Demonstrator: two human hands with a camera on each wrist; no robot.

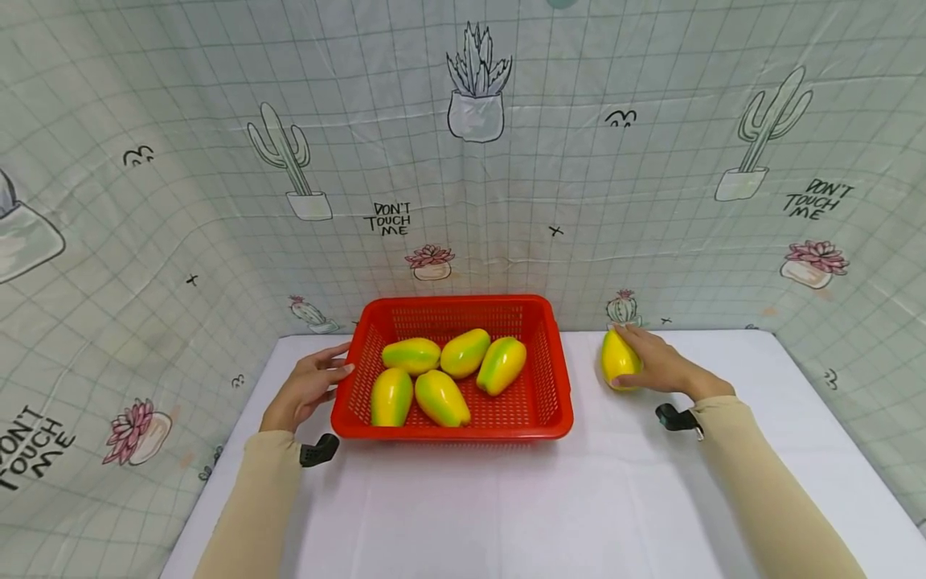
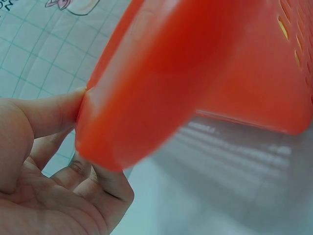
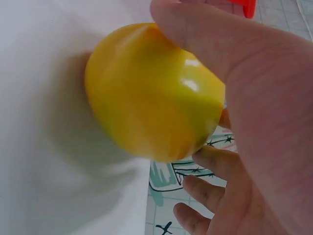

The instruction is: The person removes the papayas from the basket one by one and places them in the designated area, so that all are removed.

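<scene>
A red plastic basket (image 1: 452,433) with perforated walls stands on the white table and holds several glossy yellow-green fruits (image 1: 465,354), oblong like mangoes or small papayas. At its left side, my left hand (image 1: 309,384) grips the rim. In the left wrist view the thumb (image 2: 54,113) presses the rim's edge while bent fingers (image 2: 115,188) lie beneath it. Right of the basket, my right hand (image 1: 661,363) holds one more yellow-green fruit (image 1: 617,359) at the table's back edge. Thumb and fingers stand on opposite sides of that fruit (image 3: 151,93) in the right wrist view; some fingertips are hidden behind it.
A pale gridded cloth (image 1: 535,185) with cactus drawings hangs behind and along both sides. The white tabletop (image 1: 463,515) stretches in front of the basket. A black wrist device (image 1: 318,450) sits on the left wrist, another black device (image 1: 676,417) on the right.
</scene>
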